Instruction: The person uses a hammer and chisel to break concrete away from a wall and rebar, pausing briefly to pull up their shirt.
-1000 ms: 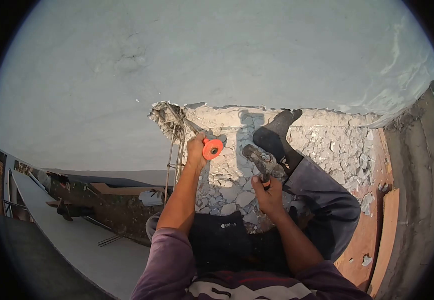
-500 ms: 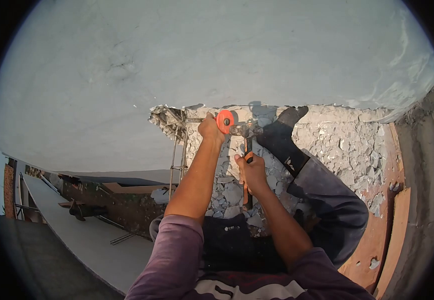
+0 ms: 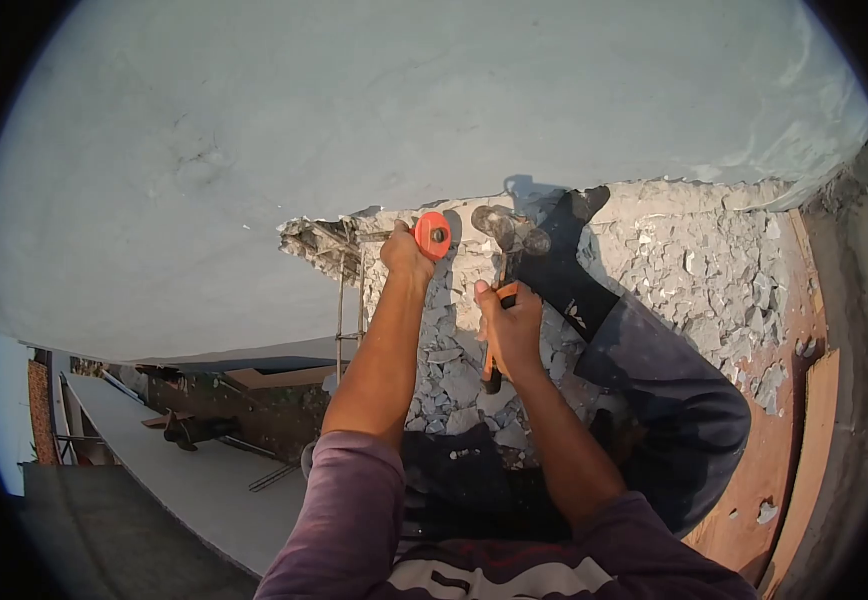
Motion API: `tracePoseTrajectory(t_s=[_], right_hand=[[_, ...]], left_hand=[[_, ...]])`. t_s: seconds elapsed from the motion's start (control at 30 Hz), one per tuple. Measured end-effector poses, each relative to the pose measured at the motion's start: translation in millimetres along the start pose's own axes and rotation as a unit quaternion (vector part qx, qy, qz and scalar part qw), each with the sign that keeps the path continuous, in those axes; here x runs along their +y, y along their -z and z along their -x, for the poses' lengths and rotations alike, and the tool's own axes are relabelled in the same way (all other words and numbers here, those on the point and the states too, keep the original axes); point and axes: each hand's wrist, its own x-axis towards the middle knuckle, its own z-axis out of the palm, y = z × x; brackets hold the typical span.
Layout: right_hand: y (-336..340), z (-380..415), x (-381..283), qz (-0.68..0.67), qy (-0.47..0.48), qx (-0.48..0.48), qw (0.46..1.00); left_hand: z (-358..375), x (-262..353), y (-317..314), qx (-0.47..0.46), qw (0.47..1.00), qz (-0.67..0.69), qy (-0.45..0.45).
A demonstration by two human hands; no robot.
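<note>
My left hand point(image 3: 404, 252) is closed around a chisel point(image 3: 434, 234) with a round red-orange hand guard. Its shaft runs left toward the ragged broken edge point(image 3: 309, 245) of the wall, where thin steel bars show. Where the tip rests is hard to make out. In my right hand point(image 3: 511, 325) is a hammer point(image 3: 499, 225), gripped by its orange and black handle. The hammer's grey, dusty head is a short way right of the chisel's struck end, apart from it.
A smooth grey wall point(image 3: 454, 100) rises ahead. Broken concrete rubble point(image 3: 694, 270) covers the ledge, and my dark-shod foot point(image 3: 559, 260) rests on it. Steel rebar point(image 3: 342, 320) stands exposed at the left. Wooden boards point(image 3: 804, 450) edge the right side; lower ground shows at the left.
The hammer head has moved away from the chisel's struck end, up and to the right. My left hand keeps the chisel near the broken edge. The view has shifted slightly.
</note>
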Motion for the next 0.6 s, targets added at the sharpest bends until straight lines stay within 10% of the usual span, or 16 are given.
tracePoseTrajectory(t_s=[0.1,0.3,0.53,0.6], right_hand=[[-10,-9,-9,-0.238,0.115,0.174,0.949],[-13,-11,16,-0.062,-0.209,-0.137,0.966],[-12,-7,19,-0.256,0.064,0.111,0.958],[-21,-5,28,-0.173,-0.076,0.017,0.982]], left_hand=[[-8,-2,1,0.018,0.999,-0.031,-0.016],[-2,6,-8,-0.004,0.995,-0.091,0.040],[-12,0,-1,0.019,0.997,-0.060,0.034],[-7,3,1,-0.005,0.997,-0.069,0.034]])
